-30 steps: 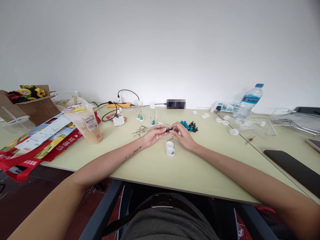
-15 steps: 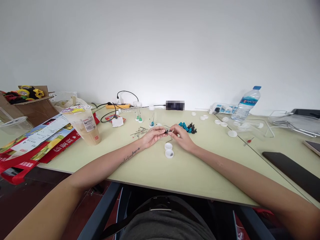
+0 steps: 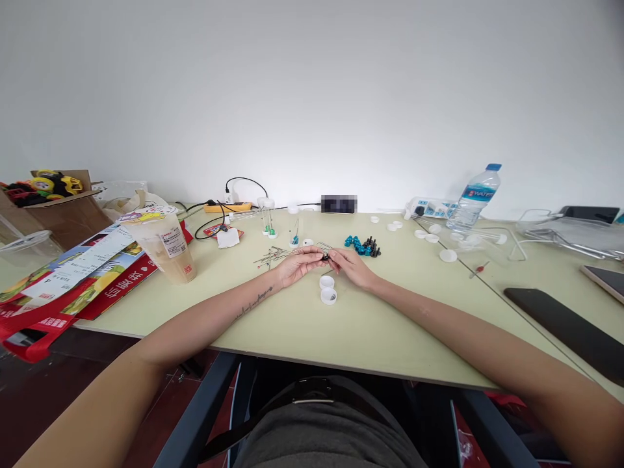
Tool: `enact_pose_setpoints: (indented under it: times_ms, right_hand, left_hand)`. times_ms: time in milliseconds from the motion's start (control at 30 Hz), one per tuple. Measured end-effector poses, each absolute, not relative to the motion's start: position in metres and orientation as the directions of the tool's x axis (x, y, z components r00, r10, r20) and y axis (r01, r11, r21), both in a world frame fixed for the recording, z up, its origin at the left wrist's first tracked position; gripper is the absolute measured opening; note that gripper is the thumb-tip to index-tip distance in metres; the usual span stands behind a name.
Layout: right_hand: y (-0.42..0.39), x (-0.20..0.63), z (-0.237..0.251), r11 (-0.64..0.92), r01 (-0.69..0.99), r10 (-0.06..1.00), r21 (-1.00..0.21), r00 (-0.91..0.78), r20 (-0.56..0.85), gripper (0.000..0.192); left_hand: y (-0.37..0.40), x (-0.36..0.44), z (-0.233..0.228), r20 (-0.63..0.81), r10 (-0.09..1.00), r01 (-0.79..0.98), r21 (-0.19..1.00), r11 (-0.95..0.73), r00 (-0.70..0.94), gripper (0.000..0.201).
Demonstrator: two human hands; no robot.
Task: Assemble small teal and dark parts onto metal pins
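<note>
My left hand (image 3: pixel 298 266) pinches a small black piece (image 3: pixel 325 257) between thumb and fingertips. From the other side, the fingertips of my right hand (image 3: pixel 355 269) close on the same piece; its exact kind is too small to make out. Just below the hands stand two small white round cups (image 3: pixel 327 282), touching each other, the nearer one with tiny dark bits inside. Beyond my right hand lies a heap of small blue parts (image 3: pixel 359 246) beside similar black parts (image 3: pixel 374 249). Thin metal rods (image 3: pixel 268 256) are scattered left of my left hand.
A lidded drink cup (image 3: pixel 170 250) and a red shopping bag (image 3: pixel 121 273) are at the left. A water bottle (image 3: pixel 475 198), several white caps (image 3: pixel 448 255) and a dark phone-like slab (image 3: pixel 560 331) lie at the right. A power strip (image 3: pixel 433 208) sits by the wall.
My right hand's fingers have come lower and closer round the black piece. My left hand keeps its pinch nearly in place. The whole view has shifted slightly.
</note>
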State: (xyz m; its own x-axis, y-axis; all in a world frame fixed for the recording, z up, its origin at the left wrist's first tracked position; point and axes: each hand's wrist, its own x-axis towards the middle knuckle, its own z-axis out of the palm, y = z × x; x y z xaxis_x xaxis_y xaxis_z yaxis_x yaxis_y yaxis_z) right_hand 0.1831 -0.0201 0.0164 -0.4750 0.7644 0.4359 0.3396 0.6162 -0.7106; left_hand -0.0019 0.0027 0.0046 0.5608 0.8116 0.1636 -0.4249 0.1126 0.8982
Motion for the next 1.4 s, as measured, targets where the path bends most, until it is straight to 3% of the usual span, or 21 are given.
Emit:
enact_pose_setpoints:
  times_ms: [233,1167,1400]
  right_hand:
    - [-0.0191,0.1831,0.0138,0.62,0.288,0.765,-0.73,-0.43,0.479,0.023]
    - [-0.0163,0.186,0.0145,0.669,0.398,0.743,-0.628,-0.353,0.568,0.019]
    - [-0.0199,0.184,0.0177,0.64,0.402,0.767,-0.655,-0.384,0.514,0.022]
  left_hand:
    - [0.006,-0.0026,0.0031,0.16,0.831,-0.467,0.874,0.131,0.533,0.019]
    - [0.0062,-0.0025,0.0039,0.13,0.86,-0.481,0.865,0.145,0.493,0.02]
    - [0.0048,-0.0013,0.0031,0.156,0.849,-0.457,0.883,0.109,0.504,0.02]
